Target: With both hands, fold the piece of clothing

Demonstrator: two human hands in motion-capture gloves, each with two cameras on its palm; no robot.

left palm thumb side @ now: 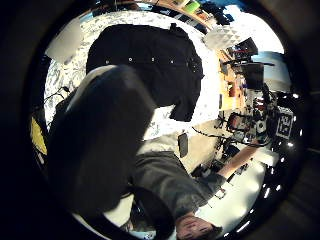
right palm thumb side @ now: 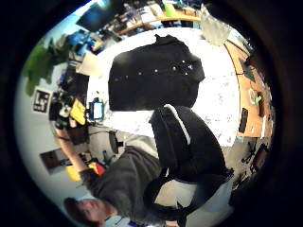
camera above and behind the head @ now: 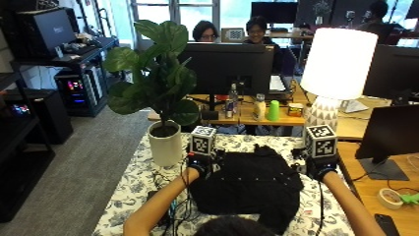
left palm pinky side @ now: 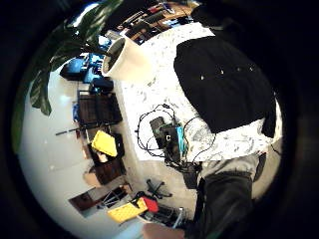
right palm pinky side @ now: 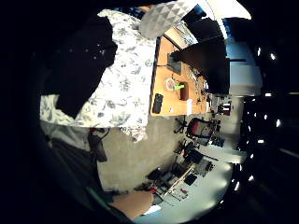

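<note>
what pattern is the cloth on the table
White with a blue-grey floral print on the tablecloth, clearest in the outside view, under the black shirt.

Bare flowered tablecloth (camera above and behind the head: 134, 191) runs down the left side of the black garment (camera above and behind the head: 245, 189), room there for a hand to pass, though a tangle of cables (camera above and behind the head: 171, 209) sits on it near the front edge. The white plant pot (camera above and behind the head: 165, 143) stands at the far left corner, leaves (camera above and behind the head: 154, 73) spreading above. On the right, a narrower strip of cloth lies open beside the garment. The white lamp (camera above and behind the head: 335, 69) rises beyond the far right corner. Monitors (camera above and behind the head: 229, 61) wall off the back
</note>
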